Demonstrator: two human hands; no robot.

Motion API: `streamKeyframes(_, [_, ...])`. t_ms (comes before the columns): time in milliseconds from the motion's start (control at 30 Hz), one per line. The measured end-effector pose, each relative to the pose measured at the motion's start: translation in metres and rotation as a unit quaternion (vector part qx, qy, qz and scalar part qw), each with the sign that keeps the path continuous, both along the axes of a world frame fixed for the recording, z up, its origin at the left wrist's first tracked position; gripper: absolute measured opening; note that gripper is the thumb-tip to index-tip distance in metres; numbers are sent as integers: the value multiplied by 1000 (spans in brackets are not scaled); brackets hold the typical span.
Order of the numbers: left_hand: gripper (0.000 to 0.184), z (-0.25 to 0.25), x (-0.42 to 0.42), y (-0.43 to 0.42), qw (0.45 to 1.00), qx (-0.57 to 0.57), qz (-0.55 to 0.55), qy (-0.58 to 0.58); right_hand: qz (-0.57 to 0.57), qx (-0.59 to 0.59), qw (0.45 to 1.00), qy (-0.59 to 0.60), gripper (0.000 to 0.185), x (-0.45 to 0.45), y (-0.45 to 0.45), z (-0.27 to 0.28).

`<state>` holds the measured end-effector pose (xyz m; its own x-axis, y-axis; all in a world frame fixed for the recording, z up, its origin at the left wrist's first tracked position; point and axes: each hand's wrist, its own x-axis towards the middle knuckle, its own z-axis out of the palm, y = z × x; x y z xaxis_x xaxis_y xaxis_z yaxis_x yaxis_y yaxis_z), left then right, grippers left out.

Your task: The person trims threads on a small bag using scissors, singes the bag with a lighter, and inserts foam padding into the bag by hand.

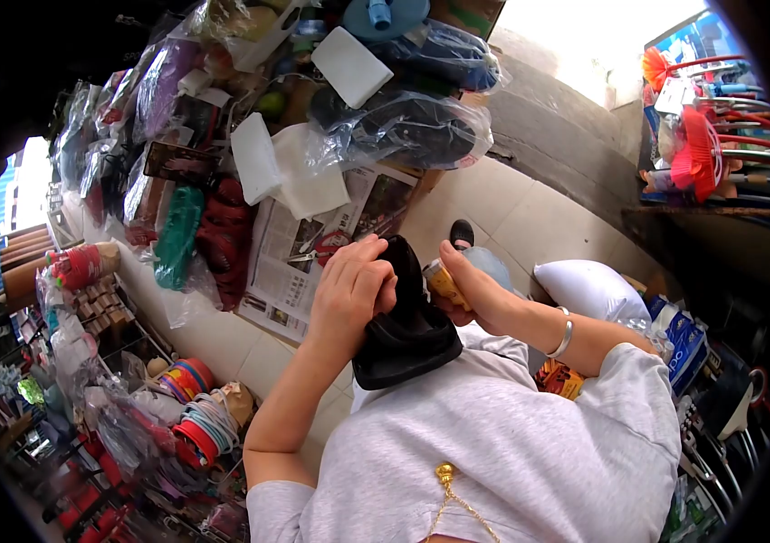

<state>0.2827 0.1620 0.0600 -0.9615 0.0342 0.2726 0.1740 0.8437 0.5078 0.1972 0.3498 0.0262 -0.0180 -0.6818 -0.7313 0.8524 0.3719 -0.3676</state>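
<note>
A black shoe (pixel 407 339) is in front of my chest, its wide opening turned toward me. My left hand (pixel 356 281) is closed on its left side, with the fingers curled over the upper edge. Close to the shoe's right side is my right hand (pixel 475 288), which wears a silver bangle on the wrist. Its fingers are wrapped round a small yellow packet or tube (pixel 444 284); the exact kind does not show. The fingertips of my right hand are partly hidden behind it.
Newspaper (pixel 281 262) with a red-handled tool (pixel 329 246) lies ahead. Around it are bagged shoes (pixel 412 131), white pads (pixel 351 68) and green bagged footwear (pixel 178 237). A white sack (pixel 591 290) stands right. Crowded goods (pixel 195 434) fill the left.
</note>
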Motion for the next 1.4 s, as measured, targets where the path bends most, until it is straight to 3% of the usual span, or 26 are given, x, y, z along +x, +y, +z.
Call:
streamKeyframes(100, [29,1,0,-3,1000,20,0,17,-50,-16,999,-11,53,5,1,2])
streamKeyframes(167, [30,1,0,-5,999,29,0,14,-129,7,984,126,40,12,-3,-5])
streamKeyframes(300, [25,-9,4,-8,994,104,9,41,-110,-75,975,177,37,6,-8,-16])
streamKeyframes(367, [23,-10,6,-9,990,131,14,57,-77,-64,988,119,37,7,-10,-33])
streamKeyframes(400, [19,-10,5,-8,977,189,36,89,-75,-71,987,121,37,9,-12,-38])
streamKeyframes(467, [7,-10,3,-5,934,308,100,150,-138,-105,973,150,18,15,-13,-40])
streamKeyframes(567, [3,-4,-11,-18,894,379,181,158,-154,-139,972,110,19,11,-5,-28])
streamKeyframes(633, [10,-11,-25,-33,905,362,185,125,-143,-122,975,122,14,13,-1,-33])
streamKeyframes(700, [23,-18,-37,-40,904,389,177,-13,-142,-98,975,137,10,16,2,-34])
streamKeyframes(733, [44,-22,-39,-36,879,445,169,-18,-160,-92,972,146,9,19,1,-30])
streamKeyframes(767, [44,-26,-37,-36,880,443,170,-13,-157,-96,972,148,9,21,3,-32])
streamKeyframes(833, [66,-35,-25,-35,793,592,143,-33,-195,-99,967,130,8,23,6,-36])
streamKeyframes(900, [70,-36,-7,-32,776,607,150,-78,-220,-100,960,140,6,29,7,-38])
streamKeyframes(967, [76,-34,14,-21,713,666,135,-170,-294,-92,941,137,4,37,8,-47])
streamKeyframes(1167, [91,-23,48,15,709,677,69,-187,-347,-84,927,116,6,49,2,-50])
streamKeyframes(1233, [81,-25,52,20,726,662,77,-167,-325,-84,932,136,3,54,0,-56])
streamKeyframes(1300, [65,-34,57,20,816,533,160,-155,-359,-42,931,48,12,58,-1,-79])
streamKeyframes(1367, [49,-32,58,19,787,584,178,-91,-319,-39,937,134,20,53,-11,-63])
streamKeyframes(1400, [46,-28,60,18,802,555,198,-93,-315,-46,942,109,16,44,-6,-71])
